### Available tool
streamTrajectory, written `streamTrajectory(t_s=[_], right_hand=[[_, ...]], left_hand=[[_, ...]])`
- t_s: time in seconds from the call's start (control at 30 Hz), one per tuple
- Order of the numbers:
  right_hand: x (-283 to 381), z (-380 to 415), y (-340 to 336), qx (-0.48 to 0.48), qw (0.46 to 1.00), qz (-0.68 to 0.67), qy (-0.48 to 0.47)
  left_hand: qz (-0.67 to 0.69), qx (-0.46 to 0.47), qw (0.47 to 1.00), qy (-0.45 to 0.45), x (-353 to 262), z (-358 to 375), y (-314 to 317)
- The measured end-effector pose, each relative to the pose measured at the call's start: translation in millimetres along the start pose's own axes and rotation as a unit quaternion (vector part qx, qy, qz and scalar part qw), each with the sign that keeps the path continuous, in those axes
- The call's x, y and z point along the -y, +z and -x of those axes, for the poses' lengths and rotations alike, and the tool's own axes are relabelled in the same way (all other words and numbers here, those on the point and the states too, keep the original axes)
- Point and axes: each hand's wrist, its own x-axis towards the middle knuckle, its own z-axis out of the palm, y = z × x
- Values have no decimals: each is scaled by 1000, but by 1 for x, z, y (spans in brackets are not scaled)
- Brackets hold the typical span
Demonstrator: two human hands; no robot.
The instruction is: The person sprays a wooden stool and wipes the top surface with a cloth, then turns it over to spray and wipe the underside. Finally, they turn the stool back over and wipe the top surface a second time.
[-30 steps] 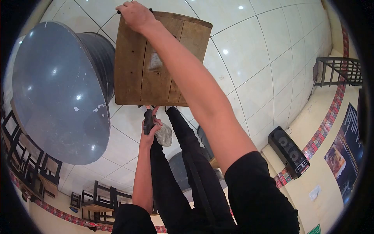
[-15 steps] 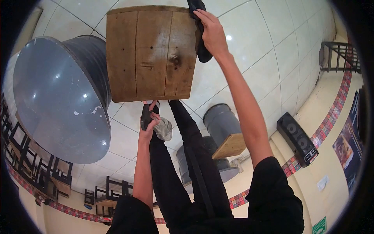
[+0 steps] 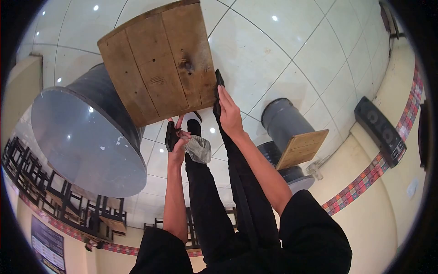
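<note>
A square wooden stool top (image 3: 157, 61), made of planks with a dark knot, tilts in front of me. At its right edge, my right hand (image 3: 232, 118) presses a black cloth (image 3: 219, 84) with fingers straight and together. Below the near edge, my left hand (image 3: 177, 145) grips what looks like a spray bottle (image 3: 199, 149), with a clear body and a black head. Two of its fingers reach up to the wood's near edge. The stool's underside is hidden.
A large grey drum table (image 3: 86, 141) stands close on the left. Right of my legs are a grey drum (image 3: 285, 118) and a small wooden seat (image 3: 303, 148). A black speaker (image 3: 379, 130) sits by the wall. Dark chairs (image 3: 59, 192) line the lower left. White tiles cover the floor.
My right hand and the cloth have come down the seat's right edge toward me. The stool top appears turned and shifted left and up in view. My left hand keeps its grip.
</note>
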Motion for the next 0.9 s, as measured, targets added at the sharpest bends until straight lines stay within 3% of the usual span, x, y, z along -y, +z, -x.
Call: streamTrajectory(t_s=[0.1, 0.3, 0.37, 0.5, 0.6, 0.73, 0.83, 0.9], right_hand=[[-1, 0, 3, -15, 1000, -16, 11], [29, -153, 21, -116, 984, -21, -131], [36, -186, 24, -124, 983, -22, -137], [32, -163, 13, -99, 986, -39, -126], [7, -95, -6, -93, 990, -109, -6], [-52, -1, -29, -119, 971, -102, 182], [-79, 47, -41, -137, 969, -93, 186], [-88, 65, -48, -125, 955, -90, 254]], left_hand=[[1, -4, 1000, -17, -4, 2, -1], [-43, 17, 999, -9, -6, 1, -3], [-94, 11, 995, 9, -2, 1, -5], [-202, -62, 976, 46, -10, 11, 15], [-302, -11, 949, 83, -51, 23, 50], [-431, 0, 890, 147, -110, 14, 107], [-475, -45, 849, 225, -127, -6, 110], [-508, -42, 836, 203, -140, -6, 110]])
